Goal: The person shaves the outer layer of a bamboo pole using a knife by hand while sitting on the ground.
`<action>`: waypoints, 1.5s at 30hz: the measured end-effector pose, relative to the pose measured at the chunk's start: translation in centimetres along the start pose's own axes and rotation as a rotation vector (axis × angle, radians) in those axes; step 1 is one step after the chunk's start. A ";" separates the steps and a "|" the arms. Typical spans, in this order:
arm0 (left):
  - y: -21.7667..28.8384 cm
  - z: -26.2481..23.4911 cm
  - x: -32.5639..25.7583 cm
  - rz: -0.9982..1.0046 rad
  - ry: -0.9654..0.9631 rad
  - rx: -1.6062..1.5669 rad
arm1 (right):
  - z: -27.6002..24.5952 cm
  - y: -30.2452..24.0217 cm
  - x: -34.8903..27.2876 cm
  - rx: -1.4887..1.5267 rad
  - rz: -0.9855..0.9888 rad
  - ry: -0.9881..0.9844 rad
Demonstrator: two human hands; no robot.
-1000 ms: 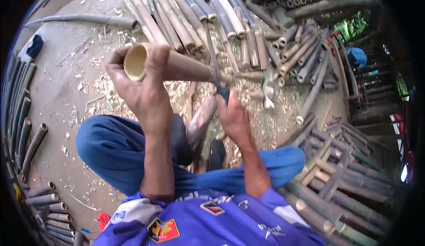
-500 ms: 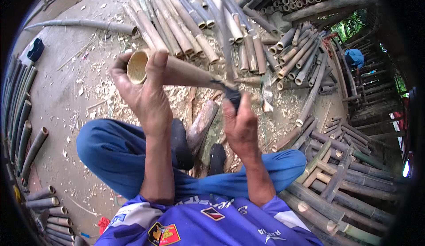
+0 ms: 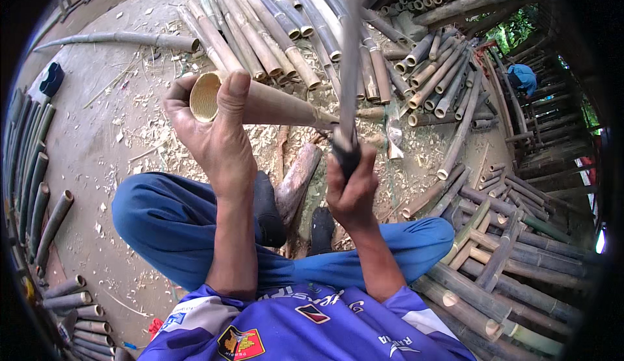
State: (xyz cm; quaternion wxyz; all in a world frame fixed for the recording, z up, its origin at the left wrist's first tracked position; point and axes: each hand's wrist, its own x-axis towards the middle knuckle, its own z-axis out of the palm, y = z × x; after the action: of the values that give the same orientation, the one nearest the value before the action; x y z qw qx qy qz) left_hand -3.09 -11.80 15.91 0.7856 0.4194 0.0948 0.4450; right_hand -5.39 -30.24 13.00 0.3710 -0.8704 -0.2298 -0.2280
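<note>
Head view: the left hand (image 3: pixel 211 130) is wrapped tight around a cut bamboo section (image 3: pixel 260 104), thumb over the top near its hollow open end, which faces the camera at about 10 o'clock from the picture's centre. The bamboo section runs from there toward 3 o'clock, narrowing to where it meets the blade. The right hand (image 3: pixel 351 189) is closed in a fist around the dark handle of a long knife (image 3: pixel 348 75), whose blurred blade rises toward 12 o'clock and crosses the far end of the bamboo section. Below the hands, at 6 o'clock, lie the person's crossed legs in blue trousers (image 3: pixel 169 221), with a short log (image 3: pixel 296 182) on the ground between them. Wood shavings (image 3: pixel 146 140) are scattered over the ground at 9 o'clock. A row of bamboo poles (image 3: pixel 279 29) lies at 12 o'clock, and stacked bamboo frames (image 3: pixel 500 257) sit at 4 o'clock.
</note>
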 end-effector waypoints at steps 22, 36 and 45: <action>0.5 -1.6 0.9 -0.023 -0.231 -0.127 | 2.3 10.8 -8.1 -0.098 0.712 -0.022; 0.1 -1.2 0.8 -0.067 -0.444 -0.213 | 1.1 4.6 -5.3 0.066 0.485 -0.056; -3.2 -2.4 -0.2 -0.011 -0.246 -0.157 | -2.3 5.1 -4.2 0.275 0.588 0.050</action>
State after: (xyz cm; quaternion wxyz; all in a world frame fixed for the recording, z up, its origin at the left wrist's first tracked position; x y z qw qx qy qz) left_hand -2.46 -11.36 11.92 0.8242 0.4073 -0.0349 0.3919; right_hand -6.29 -36.13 9.32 0.5406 -0.8354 0.0121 -0.0991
